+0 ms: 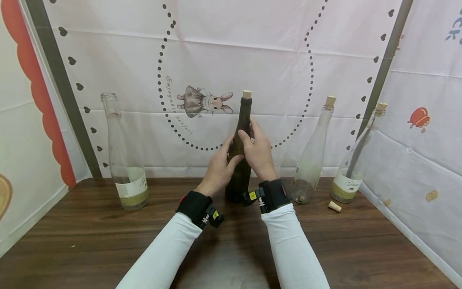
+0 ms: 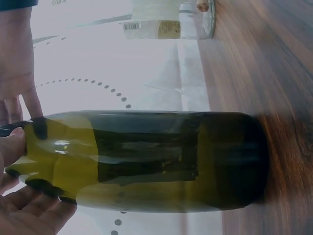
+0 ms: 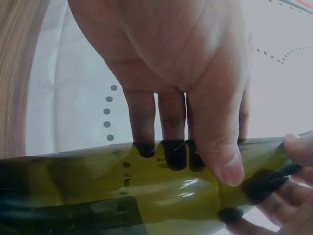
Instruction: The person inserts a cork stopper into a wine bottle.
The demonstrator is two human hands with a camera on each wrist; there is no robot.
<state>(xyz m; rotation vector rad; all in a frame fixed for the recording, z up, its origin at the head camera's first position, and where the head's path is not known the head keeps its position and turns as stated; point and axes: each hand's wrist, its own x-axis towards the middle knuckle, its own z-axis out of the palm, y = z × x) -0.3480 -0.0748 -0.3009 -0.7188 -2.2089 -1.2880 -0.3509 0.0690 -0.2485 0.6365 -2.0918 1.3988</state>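
Although the head view shows the dark green bottle (image 1: pixel 240 160) standing upright on the wooden table (image 1: pixel 90 237), both hands cover its shoulder and the wrist straps hide part of its base, so only the neck and the cork (image 1: pixel 247 94) in its mouth are plainly seen. In the left wrist view the neck is cut off at the picture's edge, and the table near the base is blurred; a dark label on the glass cannot be read. The right wrist view is filled by the hand, and the bottle's lower part runs out of frame. The left hand (image 1: pixel 219 167) wraps the shoulder from the left, fingers curled behind the glass and thumb in front. The right hand (image 1: pixel 258 152) grips from the right and slightly higher, its thumb (image 3: pixel 220 147) pressed on the near side and its fingers showing dark through the glass on the far side. The fingertips of both hands lie close together at the shoulder. Left of them stands an open clear bottle (image 1: pixel 124 160); to the right stand two corked clear bottles (image 1: pixel 312 156) (image 1: pixel 355 160), with a loose cork (image 1: pixel 334 206) lying on the table between their bases.
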